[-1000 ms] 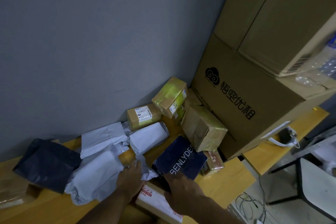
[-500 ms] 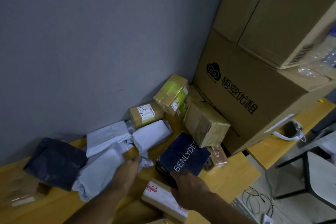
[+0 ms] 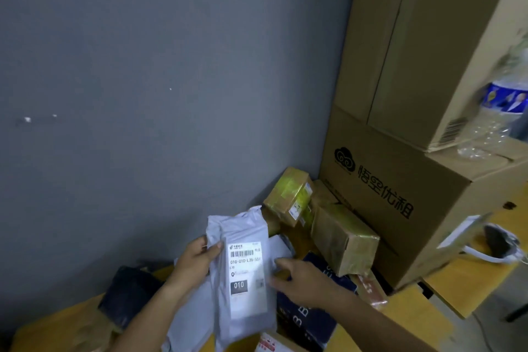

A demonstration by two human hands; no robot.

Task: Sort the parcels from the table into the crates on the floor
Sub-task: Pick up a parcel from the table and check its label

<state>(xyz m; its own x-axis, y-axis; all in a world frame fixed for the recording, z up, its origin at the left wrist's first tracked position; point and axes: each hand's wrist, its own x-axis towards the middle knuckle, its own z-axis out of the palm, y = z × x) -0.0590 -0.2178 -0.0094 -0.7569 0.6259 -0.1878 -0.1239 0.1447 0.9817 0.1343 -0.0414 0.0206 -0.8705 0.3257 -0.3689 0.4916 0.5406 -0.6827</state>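
My left hand holds a white plastic mailer upright above the table, its label with a barcode and "010" facing me. My right hand reaches in from the right with fingers spread at the mailer's right edge; I cannot tell if it touches. Below lie another white mailer, a dark blue box, a black bag and a red-and-white labelled box. Taped brown boxes and a yellow-taped box sit behind. No crates are in view.
Large stacked cardboard cartons fill the right side on the wooden table. A plastic water bottle stands on the lower carton. A grey wall runs behind the table. The table's right edge drops to the floor.
My left hand has lifted a white mailer off the pile and turned its label towards me. My right hand left the dark blue box and moved up to the mailer.
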